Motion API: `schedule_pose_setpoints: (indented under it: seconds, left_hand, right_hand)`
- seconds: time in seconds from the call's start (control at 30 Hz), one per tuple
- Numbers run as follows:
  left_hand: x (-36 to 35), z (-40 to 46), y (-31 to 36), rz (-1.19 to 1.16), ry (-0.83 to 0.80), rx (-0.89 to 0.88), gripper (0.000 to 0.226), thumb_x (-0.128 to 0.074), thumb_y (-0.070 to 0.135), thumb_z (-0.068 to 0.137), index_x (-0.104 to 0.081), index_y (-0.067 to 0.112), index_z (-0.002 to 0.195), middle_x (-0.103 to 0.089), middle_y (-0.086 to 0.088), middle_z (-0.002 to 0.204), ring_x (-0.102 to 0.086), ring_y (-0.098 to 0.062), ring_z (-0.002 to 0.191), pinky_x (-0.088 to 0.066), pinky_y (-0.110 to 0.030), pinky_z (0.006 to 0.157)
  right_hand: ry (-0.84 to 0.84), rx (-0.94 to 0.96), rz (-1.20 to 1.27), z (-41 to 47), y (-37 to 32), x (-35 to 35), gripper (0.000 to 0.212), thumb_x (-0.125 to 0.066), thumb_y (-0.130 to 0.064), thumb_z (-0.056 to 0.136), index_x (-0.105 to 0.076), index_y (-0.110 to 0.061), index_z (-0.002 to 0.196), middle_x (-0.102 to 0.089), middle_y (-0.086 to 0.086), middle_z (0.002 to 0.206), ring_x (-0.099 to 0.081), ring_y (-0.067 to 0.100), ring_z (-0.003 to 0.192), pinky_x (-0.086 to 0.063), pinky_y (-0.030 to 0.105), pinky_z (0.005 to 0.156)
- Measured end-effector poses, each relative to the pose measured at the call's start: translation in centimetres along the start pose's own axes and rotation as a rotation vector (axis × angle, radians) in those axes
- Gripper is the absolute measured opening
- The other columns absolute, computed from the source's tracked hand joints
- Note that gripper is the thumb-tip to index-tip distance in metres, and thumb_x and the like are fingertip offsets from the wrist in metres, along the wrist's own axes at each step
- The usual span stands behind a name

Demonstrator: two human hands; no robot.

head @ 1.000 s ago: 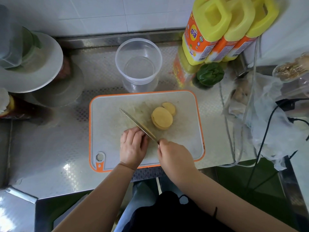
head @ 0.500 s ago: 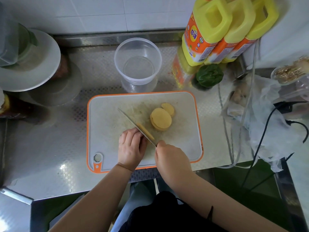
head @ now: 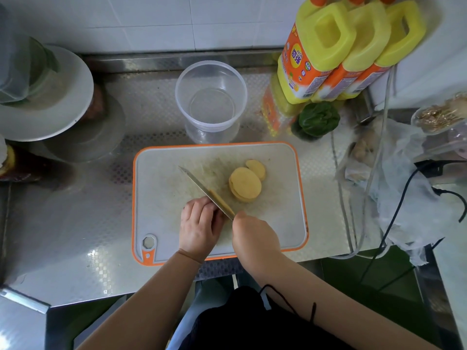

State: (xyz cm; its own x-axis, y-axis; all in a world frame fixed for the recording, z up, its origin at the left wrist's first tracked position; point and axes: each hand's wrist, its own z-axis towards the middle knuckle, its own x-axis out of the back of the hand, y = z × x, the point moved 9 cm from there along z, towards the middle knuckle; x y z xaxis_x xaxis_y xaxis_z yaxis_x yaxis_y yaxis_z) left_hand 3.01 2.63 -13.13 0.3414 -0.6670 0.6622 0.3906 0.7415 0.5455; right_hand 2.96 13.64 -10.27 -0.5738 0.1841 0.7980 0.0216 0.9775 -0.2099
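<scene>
A white cutting board [head: 161, 178] with an orange rim lies on the steel counter. My right hand [head: 255, 236] grips the handle of a knife [head: 199, 185], whose blade points up and left across the board. A thin potato slice [head: 219, 199] lies against the blade's right face. My left hand [head: 199, 227], fingers curled, holds down a piece of potato hidden under it, right beside the blade. A stack of round potato slices [head: 245, 184] sits to the right on the board, with another slice [head: 256, 169] leaning behind it.
A clear plastic tub [head: 211, 102] stands behind the board. Yellow bottles [head: 336, 46] and a green pepper [head: 317, 118] are at the back right. Plastic bags [head: 409, 198] and black cables [head: 404, 193] lie to the right. A white plate [head: 48, 97] sits at the left.
A fresh potato slice now shows against the knife's right side, where the blade was bare a second ago. Both hands stay in about the same place on the board.
</scene>
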Motion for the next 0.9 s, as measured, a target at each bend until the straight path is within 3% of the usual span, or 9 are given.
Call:
schedule_pose_setpoints:
  seconds: [0.2,0.33,0.57,0.77,0.83,0.9]
  left_hand:
    - [-0.4,-0.2,-0.3,0.006,-0.02,0.023,0.007,-0.052,0.02,0.099,-0.054,0.015,0.104,-0.054,-0.003,0.111,-0.055,-0.029,0.091,-0.045,-0.037,0.081]
    - [-0.4,-0.1,-0.4,0.021,-0.026,0.035,0.017,-0.061,0.011,0.09,-0.054,0.015,0.105,-0.055,-0.002,0.111,-0.056,-0.029,0.089,-0.045,-0.036,0.081]
    - [-0.2,0.0,0.1,0.018,-0.04,-0.011,0.008,-0.048,0.02,0.102,-0.053,0.014,0.102,-0.054,-0.003,0.109,-0.057,-0.031,0.086,-0.046,-0.037,0.08]
    - [-0.7,-0.2,0.0,0.084,-0.07,-0.018,0.021,-0.045,0.021,0.103,-0.057,0.02,0.121,-0.052,-0.003,0.108,-0.06,-0.033,0.084,-0.048,-0.042,0.075]
    - [-0.6,-0.1,-0.1,0.083,-0.071,-0.019,0.022,-0.045,0.021,0.103,-0.058,0.021,0.12,-0.052,-0.002,0.107,-0.059,-0.033,0.084,-0.048,-0.041,0.076]
    - [-0.6,0.0,-0.2,0.076,-0.068,-0.014,0.021,-0.046,0.021,0.103,-0.059,0.021,0.12,-0.052,-0.002,0.106,-0.057,-0.031,0.085,-0.047,-0.04,0.077]
  right_hand:
    - [-0.027,-0.045,0.004,1.2,0.5,-0.9,0.02,-0.042,0.0,0.094,-0.053,-0.005,0.11,-0.064,0.01,0.104,-0.063,0.027,0.099,-0.047,0.032,0.077]
    - [-0.068,-0.072,0.031,1.8,1.2,-1.6,0.019,-0.043,-0.002,0.095,-0.053,-0.006,0.11,-0.064,0.009,0.104,-0.062,0.027,0.098,-0.048,0.033,0.079]
    - [-0.104,-0.09,0.063,3.1,2.3,-3.2,0.018,-0.044,-0.009,0.097,-0.052,-0.007,0.113,-0.063,0.009,0.107,-0.061,0.025,0.1,-0.048,0.031,0.082]
    - [-0.08,-0.04,-0.026,3.2,2.2,-3.7,0.021,-0.044,-0.012,0.098,-0.048,-0.007,0.118,-0.064,0.008,0.108,-0.063,0.024,0.099,-0.048,0.03,0.08]
    - [-0.11,0.003,-0.025,3.4,1.9,-3.7,0.023,-0.046,-0.018,0.099,-0.047,-0.008,0.119,-0.064,0.008,0.107,-0.063,0.024,0.098,-0.045,0.03,0.075]
    - [-0.212,0.001,0.051,3.4,2.3,-3.9,0.032,-0.043,-0.038,0.099,-0.049,-0.01,0.114,-0.063,0.007,0.102,-0.062,0.024,0.094,-0.043,0.033,0.074]
